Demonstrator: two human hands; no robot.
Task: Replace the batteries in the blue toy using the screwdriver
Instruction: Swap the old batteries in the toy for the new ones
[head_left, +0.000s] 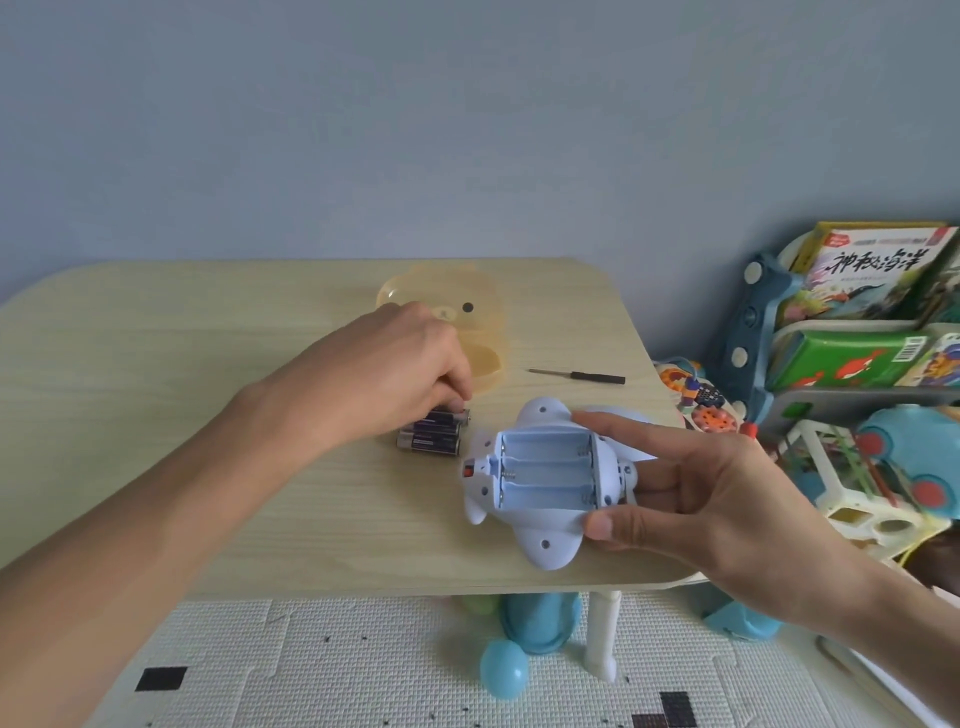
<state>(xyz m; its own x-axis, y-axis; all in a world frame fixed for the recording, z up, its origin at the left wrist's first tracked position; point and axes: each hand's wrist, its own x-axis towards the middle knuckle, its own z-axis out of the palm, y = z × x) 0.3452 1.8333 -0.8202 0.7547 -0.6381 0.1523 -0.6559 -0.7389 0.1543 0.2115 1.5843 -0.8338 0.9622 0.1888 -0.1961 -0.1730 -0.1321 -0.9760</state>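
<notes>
Single head-worn wide-angle view.
Looks forward and down over the table (260, 467), close, wall behind.

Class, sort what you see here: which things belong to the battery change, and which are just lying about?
Belong: blue toy, open and empty; batteries; screwdriver; left hand; right hand.
Lying about: yellow bear box; books; teal ball.

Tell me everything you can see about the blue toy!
The blue toy is pale blue plastic, flipped underside up over the table. Its battery compartment is open, with three empty slots and metal springs. It has rounded flippers with small holes and a red switch on one side. The right hand grips it by thumb and fingers.
</notes>
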